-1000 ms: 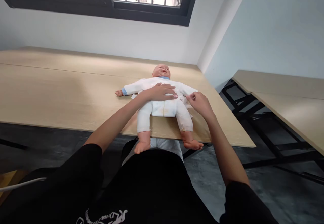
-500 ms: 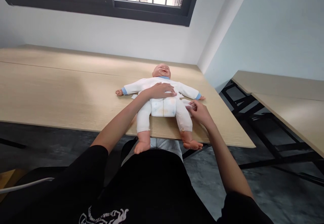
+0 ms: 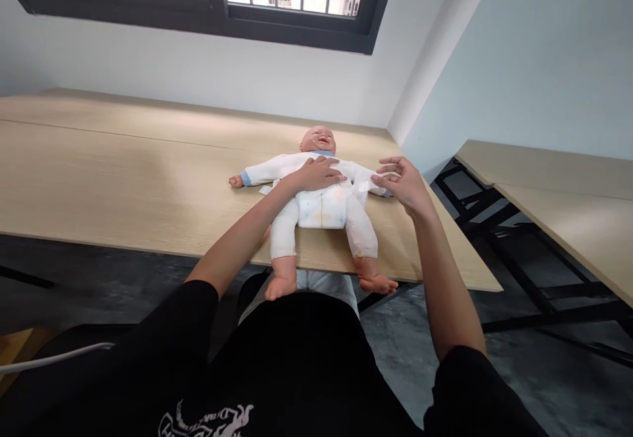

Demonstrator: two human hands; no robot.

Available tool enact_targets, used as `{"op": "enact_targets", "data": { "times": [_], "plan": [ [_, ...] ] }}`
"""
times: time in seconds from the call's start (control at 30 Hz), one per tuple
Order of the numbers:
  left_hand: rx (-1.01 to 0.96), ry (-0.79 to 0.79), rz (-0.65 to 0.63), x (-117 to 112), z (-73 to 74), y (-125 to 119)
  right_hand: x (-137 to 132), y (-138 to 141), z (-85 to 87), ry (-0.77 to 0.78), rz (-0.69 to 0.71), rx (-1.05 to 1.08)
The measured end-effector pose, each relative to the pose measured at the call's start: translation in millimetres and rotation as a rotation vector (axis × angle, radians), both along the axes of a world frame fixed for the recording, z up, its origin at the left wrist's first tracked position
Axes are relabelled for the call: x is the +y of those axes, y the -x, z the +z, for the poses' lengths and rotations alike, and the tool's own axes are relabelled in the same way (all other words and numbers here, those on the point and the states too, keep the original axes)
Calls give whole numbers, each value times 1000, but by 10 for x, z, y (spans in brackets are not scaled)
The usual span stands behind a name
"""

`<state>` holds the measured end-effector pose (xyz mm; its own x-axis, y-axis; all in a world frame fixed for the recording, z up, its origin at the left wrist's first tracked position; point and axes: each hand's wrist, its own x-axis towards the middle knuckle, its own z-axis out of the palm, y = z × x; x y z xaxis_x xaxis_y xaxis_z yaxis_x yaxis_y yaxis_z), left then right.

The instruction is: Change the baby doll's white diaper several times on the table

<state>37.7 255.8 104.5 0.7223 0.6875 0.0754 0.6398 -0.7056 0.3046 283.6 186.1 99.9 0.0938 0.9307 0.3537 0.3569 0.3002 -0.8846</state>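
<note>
A baby doll [image 3: 284, 229] in a white suit with blue cuffs lies on its back, its feet hanging over the table's front edge. A white diaper [image 3: 321, 209] is between its legs, with the front panel folded up over the belly. My left hand [image 3: 319, 173] rests flat on the doll's belly at the diaper's upper edge, fingers extended. My right hand [image 3: 403, 183] is raised beside the doll's arm on the right. Its thumb and a fingertip are at the end of the diaper's side tab [image 3: 364, 186], which is drawn outward; the other fingers are apart.
The doll lies on a light wooden table [image 3: 123, 180] against a white wall under a dark-framed window [image 3: 297, 28]. Another wooden table [image 3: 558, 193] with black folding legs stands to the right, across a gap. A white cable [image 3: 59, 356] runs at lower left.
My right hand has risen from beside the doll's hip to near its arm, and the diaper tab has come up and outward with it. My left hand has stayed on the belly.
</note>
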Motion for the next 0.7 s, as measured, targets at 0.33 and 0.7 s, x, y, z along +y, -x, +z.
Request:
{"op": "enact_targets", "data": {
  "times": [0.33, 0.7],
  "plan": [
    [-6, -51, 85, 6, -45, -43, 96, 823, 196, 37, 179, -257],
    [-340, -77, 103, 152, -227, -33, -103, 1111, 80, -156, 35, -463]
  ]
}}
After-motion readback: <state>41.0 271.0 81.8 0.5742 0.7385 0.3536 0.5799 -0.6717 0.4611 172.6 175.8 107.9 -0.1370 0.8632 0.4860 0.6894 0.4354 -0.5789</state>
